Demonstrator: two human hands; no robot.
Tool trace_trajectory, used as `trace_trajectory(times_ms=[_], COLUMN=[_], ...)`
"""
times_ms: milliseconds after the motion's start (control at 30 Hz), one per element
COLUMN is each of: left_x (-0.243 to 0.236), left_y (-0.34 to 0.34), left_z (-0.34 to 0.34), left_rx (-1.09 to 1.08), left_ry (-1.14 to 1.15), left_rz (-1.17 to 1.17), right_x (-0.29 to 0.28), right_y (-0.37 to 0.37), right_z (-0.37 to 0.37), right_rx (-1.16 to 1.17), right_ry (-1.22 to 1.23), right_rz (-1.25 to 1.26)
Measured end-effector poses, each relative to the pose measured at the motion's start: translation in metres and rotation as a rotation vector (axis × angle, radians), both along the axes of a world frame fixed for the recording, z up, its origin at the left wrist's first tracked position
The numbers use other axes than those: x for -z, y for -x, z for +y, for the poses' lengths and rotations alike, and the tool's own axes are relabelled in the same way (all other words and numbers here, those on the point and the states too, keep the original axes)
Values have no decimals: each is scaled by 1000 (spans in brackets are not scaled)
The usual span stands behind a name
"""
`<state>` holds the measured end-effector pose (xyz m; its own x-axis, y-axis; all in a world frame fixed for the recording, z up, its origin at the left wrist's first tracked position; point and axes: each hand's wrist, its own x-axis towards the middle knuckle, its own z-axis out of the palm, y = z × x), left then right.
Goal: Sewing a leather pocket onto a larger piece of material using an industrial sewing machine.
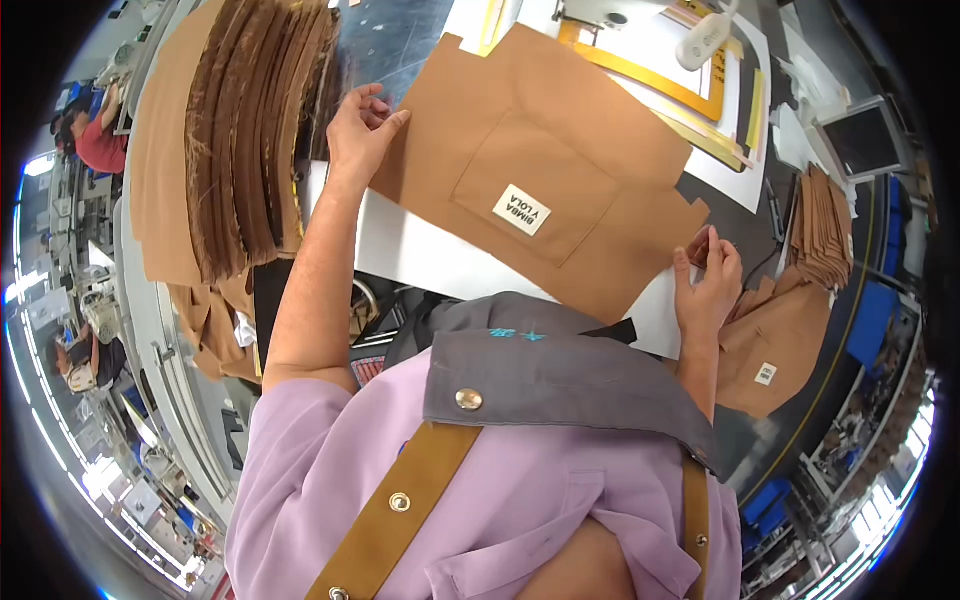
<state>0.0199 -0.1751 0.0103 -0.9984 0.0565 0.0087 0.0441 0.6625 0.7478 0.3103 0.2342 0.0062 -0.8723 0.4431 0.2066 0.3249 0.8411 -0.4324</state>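
Observation:
A brown fabric panel (640, 235) with a stitched square pocket and a white printed label (521, 210) lies on a white board (400, 240). My left hand (362, 140) is at the panel's left edge, fingers loosely bent and apart, thumb touching the edge. My right hand (705, 285) is beside the panel's lower right corner, fingers curled loosely and apart. Neither hand visibly grips it.
Thick stacks of brown fabric (215, 140) stand left; smaller piles (815, 230) and a labelled piece (770, 340) lie right. Yellow templates (640, 70), a white device (703, 40) and a monitor (860, 140) are behind. Co-workers (98, 145) work at far left.

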Motion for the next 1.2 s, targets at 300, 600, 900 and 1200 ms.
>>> trace_trajectory(times_ms=[300, 600, 900, 1200], left_x=[3, 14, 17, -33], left_y=[-59, -50, -43, -133], left_z=[7, 15, 21, 150], left_rx=[254, 276, 296, 755], left_ry=[455, 172, -12, -467], left_rz=[226, 228, -9, -527], right_x=[-2, -2, -16, -97], right_y=[18, 13, 17, -91], right_z=[-31, -44, -64, 70], right_rx=[21, 0, 277, 501], right_ry=[-289, -217, 542, 310], right_rz=[-151, 38, 220, 459])
